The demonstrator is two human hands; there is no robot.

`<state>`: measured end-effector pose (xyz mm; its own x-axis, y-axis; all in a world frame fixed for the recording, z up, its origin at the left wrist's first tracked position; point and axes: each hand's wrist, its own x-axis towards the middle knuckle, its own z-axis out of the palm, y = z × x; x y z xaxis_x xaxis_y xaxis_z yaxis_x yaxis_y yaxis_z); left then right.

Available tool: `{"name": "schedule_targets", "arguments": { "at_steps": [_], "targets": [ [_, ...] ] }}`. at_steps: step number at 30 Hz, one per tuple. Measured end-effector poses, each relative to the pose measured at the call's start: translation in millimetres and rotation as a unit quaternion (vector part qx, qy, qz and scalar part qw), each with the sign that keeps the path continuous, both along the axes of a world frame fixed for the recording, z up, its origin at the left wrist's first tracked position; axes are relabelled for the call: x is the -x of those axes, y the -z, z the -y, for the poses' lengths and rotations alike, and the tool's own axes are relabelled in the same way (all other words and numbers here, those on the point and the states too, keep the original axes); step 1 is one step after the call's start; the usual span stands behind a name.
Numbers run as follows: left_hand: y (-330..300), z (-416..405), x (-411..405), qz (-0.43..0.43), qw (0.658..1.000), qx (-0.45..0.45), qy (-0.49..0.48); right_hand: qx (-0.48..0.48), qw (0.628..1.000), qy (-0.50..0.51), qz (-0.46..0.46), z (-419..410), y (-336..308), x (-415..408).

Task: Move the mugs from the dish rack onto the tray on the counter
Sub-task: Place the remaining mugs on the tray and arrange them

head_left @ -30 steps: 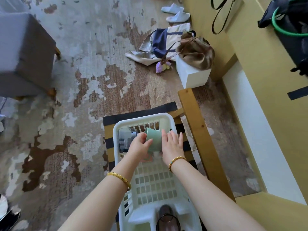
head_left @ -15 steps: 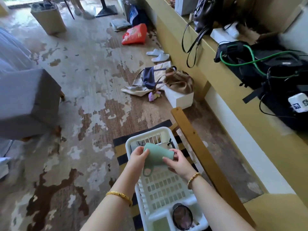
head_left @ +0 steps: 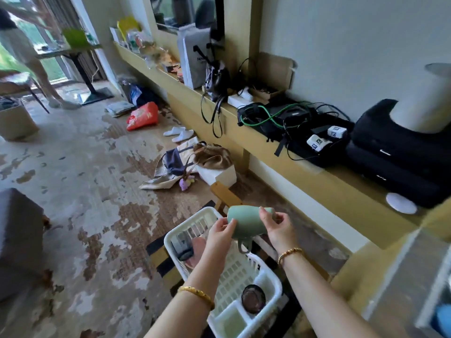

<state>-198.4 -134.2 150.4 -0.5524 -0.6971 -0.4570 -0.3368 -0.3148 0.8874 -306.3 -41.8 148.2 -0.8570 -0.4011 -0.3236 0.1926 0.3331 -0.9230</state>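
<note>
Both the left hand (head_left: 220,231) and the right hand (head_left: 277,226) grasp the green mug (head_left: 246,224), held on its side above the white dish rack (head_left: 266,286) with its handle hanging down. It should be turned upright and kept in a firm two-handed hold while carried to the counter (head_left: 324,184). No tray is visible in this view, and a dark mug (head_left: 181,246) and a pinkish item in the rack are partly hidden behind the left hand.

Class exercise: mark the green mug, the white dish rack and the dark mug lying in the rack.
green mug (head_left: 246,223): head view, middle of its side wall.
white dish rack (head_left: 195,217): head view, far rim.
dark mug (head_left: 181,246): head view, its side.
</note>
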Motion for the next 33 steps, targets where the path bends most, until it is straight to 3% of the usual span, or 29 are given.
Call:
{"name": "schedule_targets", "arguments": {
  "at_steps": [4, 8, 10, 12, 19, 26, 30, 33],
  "targets": [
    [-27.9, -33.5, 40.7, 0.027, 0.972, 0.208, 0.11, 0.029, 0.995, 0.057, -0.074, -50.6, -29.5, 23.4],
    [-49.0, -78.6, 78.8, 0.026, 0.859, 0.43, 0.275, 0.019, 0.985, 0.075, -0.153, -114.5, -51.8, 49.8],
    [-55.1, -107.2, 96.3, 0.009, 0.805, 0.479, 0.349, 0.005, 0.983, 0.072, -0.169, -153.2, -57.7, 62.0],
    [-60.5, -139.0, 112.3, -0.009, 0.78, 0.487, 0.393, -0.008, 0.982, 0.069, -0.178, -194.4, -62.7, 73.7],
    [-75.9, -261.1, 155.8, -0.015, 0.765, 0.4, 0.504, -0.033, 0.983, -0.04, -0.178, -327.4, -88.1, 104.8],
    [-81.1, -362.3, 190.8, -0.068, 0.761, 0.383, 0.519, -0.038, 0.989, -0.009, -0.146, -430.4, -95.3, 120.4],
    [-70.7, -402.7, 204.7, -0.088, 0.788, 0.33, 0.512, 0.031, 0.997, 0.014, -0.072, -482.8, -93.9, 121.0],
    [-61.2, -426.4, 212.6, -0.113, 0.817, 0.286, 0.488, -0.037, 0.997, -0.059, -0.025, -516.3, -85.3, 118.7]
  ]
}}
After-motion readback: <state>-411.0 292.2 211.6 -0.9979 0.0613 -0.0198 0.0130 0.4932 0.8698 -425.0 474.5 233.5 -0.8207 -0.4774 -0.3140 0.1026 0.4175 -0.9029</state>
